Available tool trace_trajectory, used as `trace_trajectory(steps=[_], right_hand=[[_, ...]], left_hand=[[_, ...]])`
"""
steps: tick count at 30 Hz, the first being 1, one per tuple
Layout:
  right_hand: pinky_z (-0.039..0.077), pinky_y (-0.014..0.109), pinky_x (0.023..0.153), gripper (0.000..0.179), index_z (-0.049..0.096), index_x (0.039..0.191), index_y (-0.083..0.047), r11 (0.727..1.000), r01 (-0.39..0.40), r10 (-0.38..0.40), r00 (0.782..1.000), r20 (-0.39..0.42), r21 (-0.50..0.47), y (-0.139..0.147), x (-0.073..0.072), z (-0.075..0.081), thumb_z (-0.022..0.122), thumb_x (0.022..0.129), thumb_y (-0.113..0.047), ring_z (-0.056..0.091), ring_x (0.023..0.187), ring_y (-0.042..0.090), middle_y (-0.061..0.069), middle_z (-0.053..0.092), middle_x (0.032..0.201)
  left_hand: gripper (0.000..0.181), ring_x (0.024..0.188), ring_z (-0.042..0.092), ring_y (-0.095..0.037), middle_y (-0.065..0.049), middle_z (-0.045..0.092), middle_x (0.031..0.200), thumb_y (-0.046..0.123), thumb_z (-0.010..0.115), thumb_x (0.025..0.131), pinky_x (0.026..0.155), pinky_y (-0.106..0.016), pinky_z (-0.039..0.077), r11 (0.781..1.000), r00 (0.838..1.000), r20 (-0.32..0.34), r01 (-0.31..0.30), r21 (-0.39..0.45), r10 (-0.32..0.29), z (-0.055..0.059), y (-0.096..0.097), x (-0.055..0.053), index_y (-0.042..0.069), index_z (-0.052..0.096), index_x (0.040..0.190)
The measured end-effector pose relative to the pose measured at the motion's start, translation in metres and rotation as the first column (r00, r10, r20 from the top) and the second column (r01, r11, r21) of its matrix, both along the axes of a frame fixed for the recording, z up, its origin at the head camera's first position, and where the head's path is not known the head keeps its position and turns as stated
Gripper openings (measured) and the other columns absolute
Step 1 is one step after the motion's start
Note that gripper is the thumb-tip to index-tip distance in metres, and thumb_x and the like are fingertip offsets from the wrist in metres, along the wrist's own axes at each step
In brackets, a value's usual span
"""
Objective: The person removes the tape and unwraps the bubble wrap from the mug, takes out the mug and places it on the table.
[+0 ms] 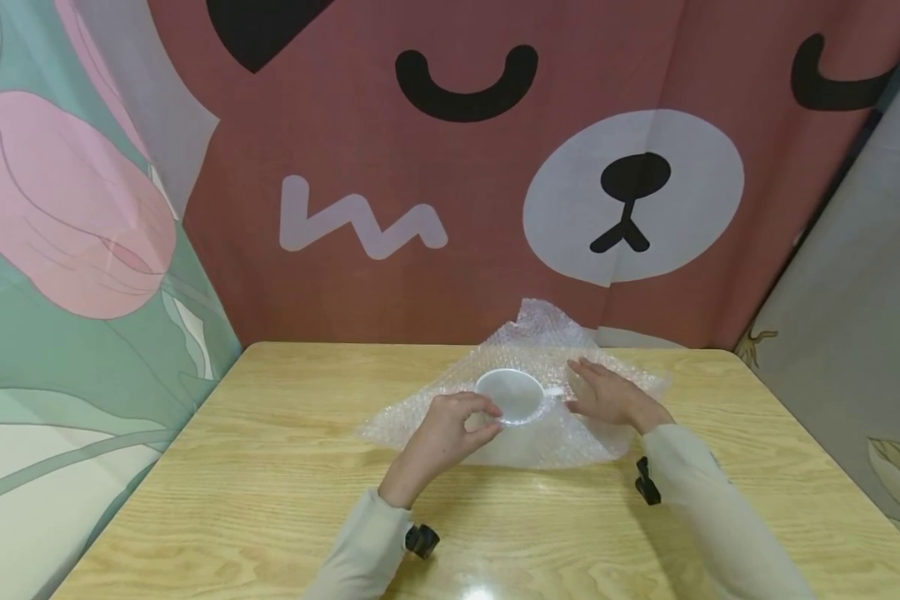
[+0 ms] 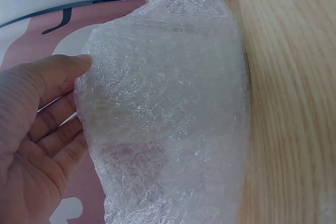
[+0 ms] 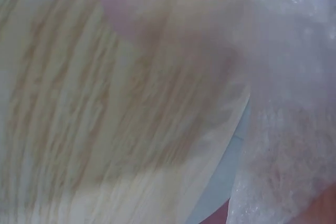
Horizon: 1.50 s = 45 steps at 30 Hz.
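where the head view looks down on the table [image 1: 217, 467], a white cup [image 1: 513, 393] stands near the far side, mouth up, on and partly within a sheet of wrap [image 1: 551, 446]. its handle [image 1: 554, 391] points to the right. judged by its look, the cup is hard, smooth and breakable, fairly light, and apt to slip against the film; the handle, or the wall through the padding, would be the sound place to take hold. the wrap appears soft, springy and near weightless, best held by its edge. the left hand [image 1: 446, 429] is bent at the cup's left rim, thumb and fingers curved toward each other, forearm coming in from below. the right hand [image 1: 611, 396] lies over the wrap beside the handle, fingers extended and unclosed, forearm slanting in from the lower right; whether its palm bears down cannot be told.

in the left wrist view, the thumb and curled fingers pinch the wrap's upper edge, the thumb in front and the fingers behind; whether the cup's rim is caught too is not visible.

in the right wrist view, blur prevails: wrap at right, wood grain at left, finger contact not established.
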State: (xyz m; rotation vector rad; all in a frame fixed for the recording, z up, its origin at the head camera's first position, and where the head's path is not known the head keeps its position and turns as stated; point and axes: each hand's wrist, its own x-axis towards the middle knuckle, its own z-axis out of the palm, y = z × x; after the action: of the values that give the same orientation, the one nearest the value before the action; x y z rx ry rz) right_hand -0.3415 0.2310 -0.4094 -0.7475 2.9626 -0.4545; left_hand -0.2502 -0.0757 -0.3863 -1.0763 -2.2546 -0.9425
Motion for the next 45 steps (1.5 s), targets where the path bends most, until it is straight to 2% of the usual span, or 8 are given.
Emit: trace_trajectory(steps=[3,11,27,32,35,41,43,45], right_hand=[[0.025,0.064,0.105,0.076,0.029,0.150,0.000,1.000,-0.005,0.005,1.000,0.001,0.030,0.000,0.003,-0.001,0.060,0.094,-0.040,0.023,0.136,0.049,0.030,0.021,0.152],[0.018,0.077,0.098,0.064,0.030,0.151,-0.005,0.994,-0.010,0.006,0.999,0.039,0.112,0.001,0.011,-0.004,0.056,0.097,-0.028,0.021,0.134,0.055,0.030,0.019,0.153],[0.018,0.078,0.096,0.057,0.030,0.151,-0.004,0.992,-0.012,0.003,0.998,0.070,0.124,0.006,0.012,-0.010,0.047,0.101,-0.024,0.019,0.134,0.057,0.030,0.017,0.153],[0.018,0.077,0.097,0.057,0.033,0.150,-0.005,0.994,-0.005,-0.003,0.997,0.076,0.108,0.005,0.012,-0.010,0.050,0.100,-0.027,0.021,0.135,0.053,0.029,0.020,0.153],[0.020,0.073,0.101,0.059,0.035,0.148,-0.002,0.997,-0.008,0.003,0.998,0.062,0.082,0.005,0.012,-0.008,0.051,0.100,-0.032,0.024,0.135,0.051,0.030,0.025,0.151],[0.032,0.061,0.102,0.061,0.045,0.139,0.006,0.998,-0.009,0.012,0.998,0.058,-0.057,0.006,0.010,0.002,0.055,0.098,-0.037,0.040,0.127,0.049,0.030,0.046,0.137],[0.035,0.060,0.101,0.057,0.049,0.137,0.006,0.995,-0.003,0.009,0.998,0.059,-0.099,0.007,0.012,0.005,0.057,0.098,-0.035,0.044,0.124,0.047,0.026,0.052,0.134],[0.038,0.059,0.099,0.053,0.053,0.134,0.006,0.994,-0.020,0.023,0.999,0.025,-0.111,0.009,0.014,0.009,0.056,0.098,-0.034,0.048,0.121,0.045,0.024,0.056,0.130]], left_hand=[[0.009,0.088,0.067,-0.018,-0.004,0.072,0.091,0.007,0.077,0.082,0.083,-0.024,0.052,1.000,1.000,-0.007,-0.005,-0.001,0.005,0.000,0.000,0.001,0.004,0.073,0.089],[0.008,0.089,0.067,-0.018,-0.004,0.072,0.091,0.007,0.077,0.082,0.083,-0.024,0.052,1.000,1.000,-0.019,-0.006,-0.005,0.006,0.003,0.001,0.002,0.005,0.073,0.089],[0.011,0.091,0.067,-0.021,-0.007,0.072,0.093,0.006,0.077,0.082,0.086,-0.026,0.051,1.000,0.999,-0.030,0.012,-0.007,-0.012,0.005,0.004,0.002,0.001,0.072,0.091],[0.012,0.091,0.067,-0.021,-0.008,0.071,0.094,0.006,0.075,0.083,0.086,-0.027,0.051,0.999,0.999,-0.041,0.019,-0.046,-0.021,0.006,0.004,0.002,0.000,0.072,0.092],[0.011,0.091,0.066,-0.021,-0.008,0.071,0.093,0.005,0.074,0.083,0.085,-0.029,0.051,0.998,0.999,-0.046,0.023,-0.053,-0.025,0.006,0.003,0.002,0.000,0.072,0.092],[0.013,0.092,0.065,-0.023,-0.008,0.070,0.092,0.005,0.072,0.081,0.085,-0.032,0.051,0.998,0.995,-0.094,0.023,-0.055,-0.028,0.006,0.002,0.000,-0.001,0.070,0.093],[0.015,0.094,0.065,-0.025,-0.009,0.070,0.093,0.005,0.073,0.081,0.088,-0.034,0.050,0.998,0.995,-0.093,0.023,-0.063,-0.029,0.007,0.002,0.000,-0.001,0.070,0.094],[0.015,0.098,0.064,-0.027,-0.009,0.070,0.095,0.005,0.073,0.081,0.091,-0.035,0.049,0.997,0.997,-0.078,0.023,-0.074,-0.029,0.010,0.004,0.002,-0.001,0.070,0.095]])
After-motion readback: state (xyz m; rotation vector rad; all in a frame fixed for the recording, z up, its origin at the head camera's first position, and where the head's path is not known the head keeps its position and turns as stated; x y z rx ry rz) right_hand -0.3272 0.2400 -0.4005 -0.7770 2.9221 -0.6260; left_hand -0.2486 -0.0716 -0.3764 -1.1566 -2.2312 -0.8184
